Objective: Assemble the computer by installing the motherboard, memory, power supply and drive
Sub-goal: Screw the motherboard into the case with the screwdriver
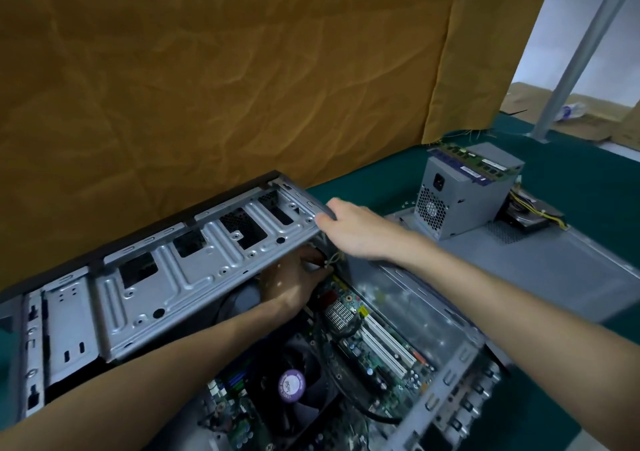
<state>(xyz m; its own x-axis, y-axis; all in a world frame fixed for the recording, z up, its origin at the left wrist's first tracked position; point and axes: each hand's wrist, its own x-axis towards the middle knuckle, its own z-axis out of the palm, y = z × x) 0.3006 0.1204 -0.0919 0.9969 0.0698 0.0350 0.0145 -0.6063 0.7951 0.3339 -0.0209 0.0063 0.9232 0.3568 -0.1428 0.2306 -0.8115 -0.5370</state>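
An open grey computer case (446,378) lies on the table with the motherboard (374,346) inside it; a black fan with a purple label (291,384) sits on the board. A grey metal drive cage (180,270) is tilted up over the case's far side. My right hand (349,228) grips the cage's right end. My left hand (294,280) reaches under the cage and its fingers curl around thin wires (329,265) there. The grey power supply (464,194) stands at the right on a grey side panel (561,267), with memory sticks (474,163) lying on top. A black drive (530,218) lies behind it.
The table is covered with green cloth (588,180). A brown curtain (225,79) hangs close behind the case. Yellow and black cables (540,208) trail from the power supply. A grey metal pole (581,52) and cardboard stand at the far right.
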